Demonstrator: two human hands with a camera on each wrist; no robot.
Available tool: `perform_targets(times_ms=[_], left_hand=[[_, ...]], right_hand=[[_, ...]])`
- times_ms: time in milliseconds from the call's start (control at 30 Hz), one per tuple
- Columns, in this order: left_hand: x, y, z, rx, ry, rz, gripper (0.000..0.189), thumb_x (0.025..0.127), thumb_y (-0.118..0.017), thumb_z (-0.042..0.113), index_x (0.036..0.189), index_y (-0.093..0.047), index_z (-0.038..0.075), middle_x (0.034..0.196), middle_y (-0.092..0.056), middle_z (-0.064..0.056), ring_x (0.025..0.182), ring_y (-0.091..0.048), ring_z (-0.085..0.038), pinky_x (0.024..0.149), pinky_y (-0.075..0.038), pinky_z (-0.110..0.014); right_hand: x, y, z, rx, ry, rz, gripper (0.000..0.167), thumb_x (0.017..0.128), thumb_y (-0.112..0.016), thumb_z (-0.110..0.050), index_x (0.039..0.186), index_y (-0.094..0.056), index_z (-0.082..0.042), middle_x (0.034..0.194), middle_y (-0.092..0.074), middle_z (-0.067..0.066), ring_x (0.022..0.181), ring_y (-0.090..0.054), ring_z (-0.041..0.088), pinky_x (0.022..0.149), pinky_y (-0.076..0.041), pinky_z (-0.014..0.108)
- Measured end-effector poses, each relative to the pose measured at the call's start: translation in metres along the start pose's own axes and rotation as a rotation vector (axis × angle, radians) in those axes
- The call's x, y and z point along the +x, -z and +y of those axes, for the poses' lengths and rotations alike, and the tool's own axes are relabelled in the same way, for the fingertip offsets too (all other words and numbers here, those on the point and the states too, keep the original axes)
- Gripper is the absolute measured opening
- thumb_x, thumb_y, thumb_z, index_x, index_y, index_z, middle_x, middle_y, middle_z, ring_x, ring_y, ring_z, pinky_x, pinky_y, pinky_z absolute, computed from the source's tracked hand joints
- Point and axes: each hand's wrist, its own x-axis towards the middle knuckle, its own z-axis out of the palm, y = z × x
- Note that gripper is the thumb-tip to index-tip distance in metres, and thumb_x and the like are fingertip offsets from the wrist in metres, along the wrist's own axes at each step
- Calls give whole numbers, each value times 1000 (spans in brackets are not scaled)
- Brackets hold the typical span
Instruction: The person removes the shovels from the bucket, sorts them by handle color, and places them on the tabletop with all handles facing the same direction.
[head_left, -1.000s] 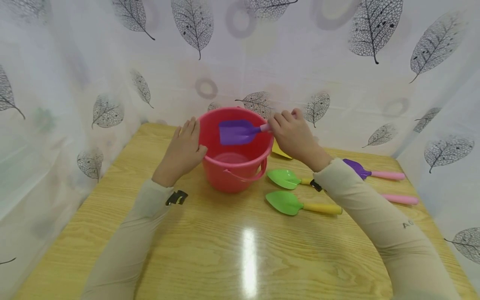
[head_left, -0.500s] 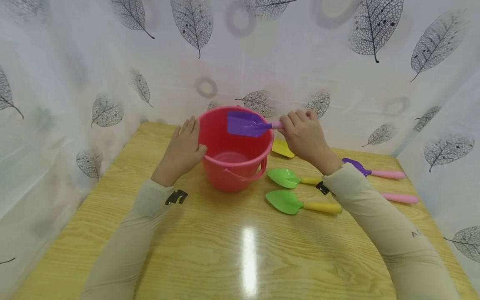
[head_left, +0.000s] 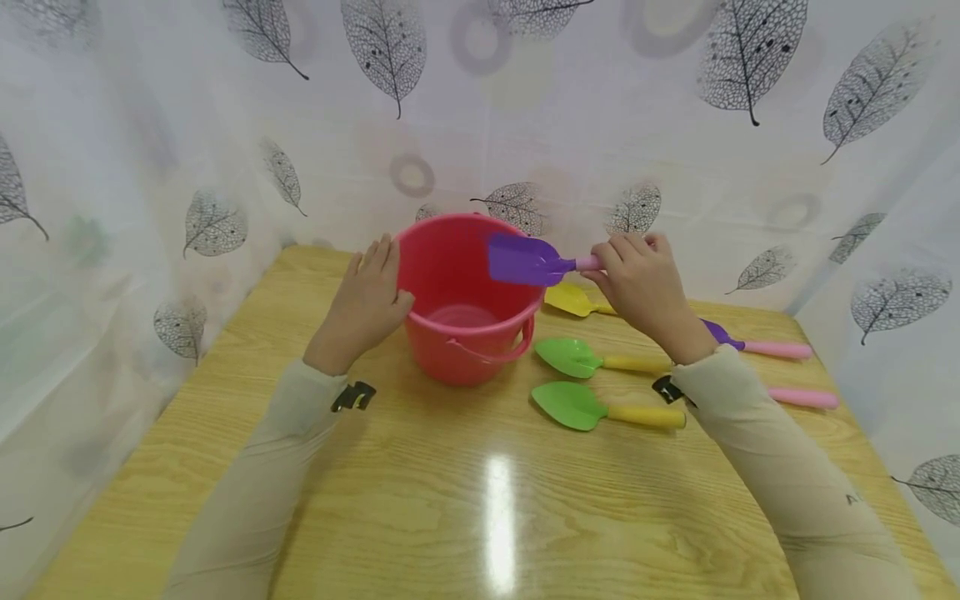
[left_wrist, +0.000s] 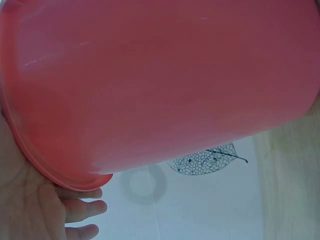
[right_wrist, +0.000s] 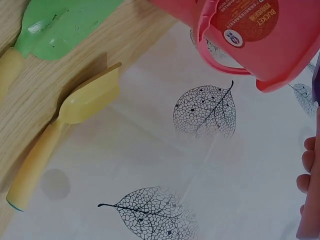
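Note:
A red bucket (head_left: pixel 450 367) stands upright on the wooden table, its carry handle hanging at the front right. My left hand (head_left: pixel 362 307) rests against the bucket's left rim with its fingers straight; in the left wrist view the palm lies along the rim (left_wrist: pixel 55 180). My right hand (head_left: pixel 643 283) grips the pink handle of a purple toy shovel (head_left: pixel 525 260). The shovel is level, its blade over the right side of the bucket's mouth. At the right edge of the right wrist view, fingertips (right_wrist: pixel 307 160) curl round the pink handle.
Right of the bucket lie two green trowels (head_left: pixel 572 405) with yellow handles, one behind the other. A yellow shovel (right_wrist: pixel 92 100) lies farther back by the leaf-patterned curtain (head_left: pixel 480 125). Another purple shovel (head_left: pixel 776 350) and a second pink handle (head_left: pixel 804 398) lie at the right, partly behind my right arm.
My right hand has drawn the purple shovel to the right, from well inside the bucket's mouth to across its right rim. The left hand and the bucket have stayed put.

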Motion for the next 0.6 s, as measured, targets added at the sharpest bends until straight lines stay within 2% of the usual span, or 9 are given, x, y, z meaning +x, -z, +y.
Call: perform_targets(times_ms=[167,600], left_hand=[[-1,0,1,-2,1,-1,68,92,-40,24,146,-16,-10,155,-13,-26,144,-12,-41,118,-11,-55],[-1,0,2,-10,5,3,68,92,-40,23,146,-15,-10,155,-13,-26,144,-13,-42,117,-11,-55]], right_hand=[[-11,5,8,-2,-35,9,31,87,-62,-31,89,-59,-1,82,-63,15,79,-58,33,71,-39,47],[-44,18,31,45,-118,-79,28,81,-67,-25,94,-60,0,87,-65,16,82,-57,35,76,-38,50]])
